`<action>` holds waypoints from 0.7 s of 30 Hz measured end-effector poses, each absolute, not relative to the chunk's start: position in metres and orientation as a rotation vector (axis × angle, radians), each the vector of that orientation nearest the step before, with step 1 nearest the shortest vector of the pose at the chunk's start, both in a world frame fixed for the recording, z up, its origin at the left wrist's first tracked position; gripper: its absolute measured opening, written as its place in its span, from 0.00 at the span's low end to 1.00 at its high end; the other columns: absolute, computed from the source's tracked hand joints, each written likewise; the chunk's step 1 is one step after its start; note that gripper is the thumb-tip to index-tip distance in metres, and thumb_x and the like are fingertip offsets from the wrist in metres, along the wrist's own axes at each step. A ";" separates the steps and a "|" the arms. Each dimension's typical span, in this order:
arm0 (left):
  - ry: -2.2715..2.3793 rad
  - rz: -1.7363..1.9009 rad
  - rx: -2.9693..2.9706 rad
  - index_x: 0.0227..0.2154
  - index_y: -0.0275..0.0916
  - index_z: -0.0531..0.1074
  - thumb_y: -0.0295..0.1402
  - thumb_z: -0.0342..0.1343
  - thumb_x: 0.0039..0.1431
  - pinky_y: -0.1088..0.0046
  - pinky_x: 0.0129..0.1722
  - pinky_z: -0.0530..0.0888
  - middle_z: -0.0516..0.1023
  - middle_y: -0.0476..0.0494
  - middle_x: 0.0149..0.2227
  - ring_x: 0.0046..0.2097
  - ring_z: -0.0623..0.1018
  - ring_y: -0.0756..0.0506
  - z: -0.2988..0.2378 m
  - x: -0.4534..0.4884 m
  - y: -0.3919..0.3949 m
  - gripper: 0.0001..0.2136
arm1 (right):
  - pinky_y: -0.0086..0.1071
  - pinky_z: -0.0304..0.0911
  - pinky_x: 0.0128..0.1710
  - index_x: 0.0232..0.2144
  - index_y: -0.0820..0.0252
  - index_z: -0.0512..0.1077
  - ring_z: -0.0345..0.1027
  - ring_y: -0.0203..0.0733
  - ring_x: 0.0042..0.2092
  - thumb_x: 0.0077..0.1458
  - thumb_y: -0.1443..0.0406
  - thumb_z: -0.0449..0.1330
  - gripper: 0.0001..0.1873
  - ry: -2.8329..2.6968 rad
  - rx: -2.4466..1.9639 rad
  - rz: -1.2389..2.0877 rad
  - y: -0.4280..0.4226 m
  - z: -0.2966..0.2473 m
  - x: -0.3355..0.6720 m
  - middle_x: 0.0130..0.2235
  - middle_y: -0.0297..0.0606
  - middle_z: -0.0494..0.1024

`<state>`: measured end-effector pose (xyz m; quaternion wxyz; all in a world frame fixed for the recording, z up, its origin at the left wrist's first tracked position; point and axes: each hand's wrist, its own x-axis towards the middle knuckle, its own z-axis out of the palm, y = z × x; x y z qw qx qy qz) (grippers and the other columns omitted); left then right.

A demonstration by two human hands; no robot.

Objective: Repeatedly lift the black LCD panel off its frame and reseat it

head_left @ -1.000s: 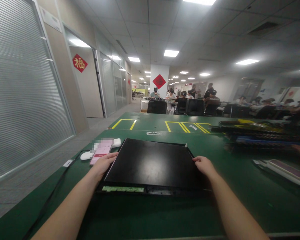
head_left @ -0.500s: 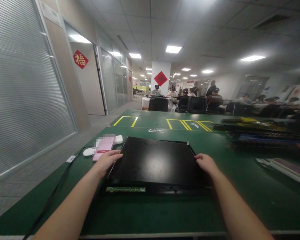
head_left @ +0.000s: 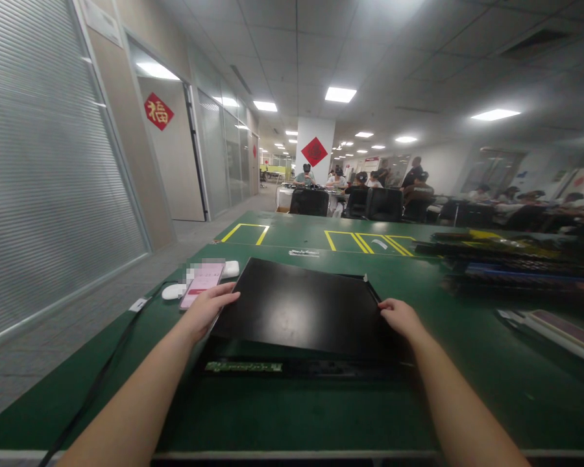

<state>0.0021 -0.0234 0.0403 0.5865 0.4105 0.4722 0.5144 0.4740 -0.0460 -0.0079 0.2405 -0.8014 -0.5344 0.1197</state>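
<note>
A flat black panel (head_left: 296, 305) lies in front of me on a green table (head_left: 321, 415), over a dark frame with a narrow green circuit strip (head_left: 243, 367) showing at its near edge. My left hand (head_left: 207, 310) grips the panel's left edge, fingers curled over the top. My right hand (head_left: 400, 316) grips its right edge. The panel's left and near side sits raised off the frame beneath it.
A pink phone (head_left: 202, 284) and two small white objects (head_left: 173, 291) lie left of the panel, with a black cable (head_left: 102, 379) running off the table. Stacked dark trays (head_left: 511, 263) sit at right. Yellow floor-tape boxes (head_left: 360, 241) mark the far table. People sit at desks beyond.
The panel has lifted off the frame under it, its left side and near edge rising. Both hands have kept their grip on its edges.
</note>
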 end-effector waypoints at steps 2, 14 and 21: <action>1.085 1.205 0.970 0.48 0.36 0.78 0.27 0.71 0.42 0.69 0.41 0.80 0.83 0.35 0.44 0.43 0.83 0.38 0.045 0.005 -0.028 0.25 | 0.30 0.61 0.36 0.39 0.56 0.79 0.74 0.42 0.39 0.50 0.69 0.57 0.15 -1.461 -2.195 0.321 -0.046 -0.007 0.474 0.38 0.38 0.81; 0.916 1.292 1.050 0.50 0.38 0.77 0.29 0.73 0.38 0.69 0.45 0.79 0.82 0.39 0.48 0.50 0.80 0.36 0.057 0.012 -0.036 0.30 | 0.33 0.65 0.44 0.52 0.63 0.74 0.74 0.47 0.45 0.58 0.59 0.56 0.23 -1.322 -2.158 0.384 -0.042 -0.005 0.472 0.41 0.45 0.80; 0.925 1.403 1.067 0.50 0.40 0.77 0.32 0.71 0.37 0.66 0.51 0.77 0.81 0.41 0.51 0.55 0.77 0.34 0.059 0.014 -0.038 0.31 | 0.35 0.68 0.47 0.39 0.59 0.81 0.74 0.51 0.49 0.54 0.60 0.59 0.14 -1.201 -1.791 0.613 -0.047 0.001 0.468 0.43 0.44 0.82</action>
